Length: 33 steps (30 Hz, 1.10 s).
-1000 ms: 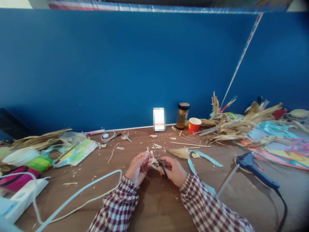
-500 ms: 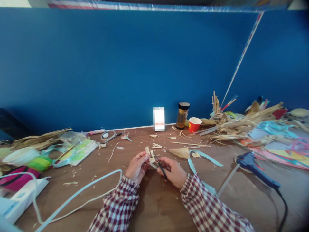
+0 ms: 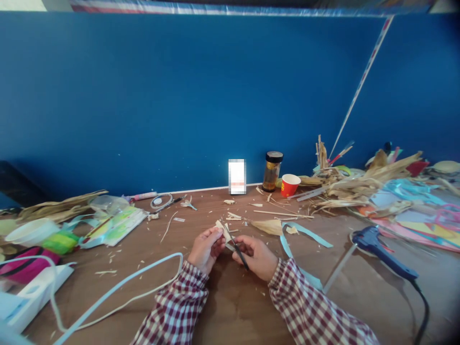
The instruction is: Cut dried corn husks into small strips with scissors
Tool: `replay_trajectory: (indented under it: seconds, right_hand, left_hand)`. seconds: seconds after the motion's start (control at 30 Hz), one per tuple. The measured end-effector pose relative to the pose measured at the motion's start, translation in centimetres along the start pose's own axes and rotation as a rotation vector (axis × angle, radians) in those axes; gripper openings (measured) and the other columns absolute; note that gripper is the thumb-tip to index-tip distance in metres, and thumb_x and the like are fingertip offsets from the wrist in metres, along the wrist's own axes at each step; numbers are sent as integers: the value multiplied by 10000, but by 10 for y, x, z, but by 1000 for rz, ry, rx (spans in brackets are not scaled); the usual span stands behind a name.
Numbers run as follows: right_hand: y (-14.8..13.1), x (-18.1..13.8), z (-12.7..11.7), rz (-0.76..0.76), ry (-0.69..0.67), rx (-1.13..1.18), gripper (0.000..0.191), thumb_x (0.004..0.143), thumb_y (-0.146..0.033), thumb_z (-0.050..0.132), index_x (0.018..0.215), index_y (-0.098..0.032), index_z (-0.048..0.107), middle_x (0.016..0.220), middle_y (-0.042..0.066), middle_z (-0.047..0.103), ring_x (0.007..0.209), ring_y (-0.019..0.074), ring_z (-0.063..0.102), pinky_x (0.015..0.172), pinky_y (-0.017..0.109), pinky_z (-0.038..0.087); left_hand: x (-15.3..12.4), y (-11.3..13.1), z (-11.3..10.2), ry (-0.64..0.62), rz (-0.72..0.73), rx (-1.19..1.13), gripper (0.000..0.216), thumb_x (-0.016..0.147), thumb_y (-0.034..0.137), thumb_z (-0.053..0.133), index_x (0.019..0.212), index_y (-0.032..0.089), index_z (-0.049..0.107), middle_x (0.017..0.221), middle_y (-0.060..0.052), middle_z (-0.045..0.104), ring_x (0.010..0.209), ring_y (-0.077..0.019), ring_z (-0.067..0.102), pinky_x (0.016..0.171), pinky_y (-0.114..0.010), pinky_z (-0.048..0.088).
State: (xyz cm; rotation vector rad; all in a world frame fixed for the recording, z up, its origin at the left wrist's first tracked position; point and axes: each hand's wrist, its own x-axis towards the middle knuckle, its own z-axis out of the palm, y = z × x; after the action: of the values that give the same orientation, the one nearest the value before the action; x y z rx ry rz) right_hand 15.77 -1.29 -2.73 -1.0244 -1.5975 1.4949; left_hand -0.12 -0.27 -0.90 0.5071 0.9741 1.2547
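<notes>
your left hand (image 3: 205,251) pinches a pale husk piece (image 3: 227,233); your right hand (image 3: 256,258) grips black scissors (image 3: 240,255), blades pointing away along its right side

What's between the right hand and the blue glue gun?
In the head view, a light blue ribbon lies on the table between the right hand and the glue gun; a translucent glue stick slants there too.

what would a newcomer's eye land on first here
The blue wall filling the upper view probably comes first, with a bright red cup standing near its foot beside a dark-lidded jar. Below, at the centre, the left hand pinches a pale strip and the right hand holds scissors. A dark blue glue gun lies at right.
</notes>
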Motion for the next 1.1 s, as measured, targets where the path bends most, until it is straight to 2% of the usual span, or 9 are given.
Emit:
replay_trajectory:
  seconds: [0.27,0.43,1.1]
  right_hand:
    - [5,1,1,-12,-10,16,269,697,-303,620,946,-205,597,610,-41,530,519,95,502,513,215,416]
    - [7,2,0,1,-29,-1,274,710,-299,608,965,-199,594,583,-49,517,495,89,499,496,211,419]
    - [-4,0,0,60,1,-72,296,704,-329,611,955,-173,605,536,-48,506,453,83,496,380,167,387]
  left_hand:
    - [-1,0,1,24,-11,43,115,658,170,688,664,124,582,475,33,557,408,-44,511,422,-125,449]
    - [0,-1,2,68,-13,61,107,659,155,684,682,106,591,487,4,583,420,-58,535,410,-127,452]
    - [5,-3,-4,36,-8,51,158,612,192,725,667,103,607,490,-7,593,429,-71,544,412,-140,469]
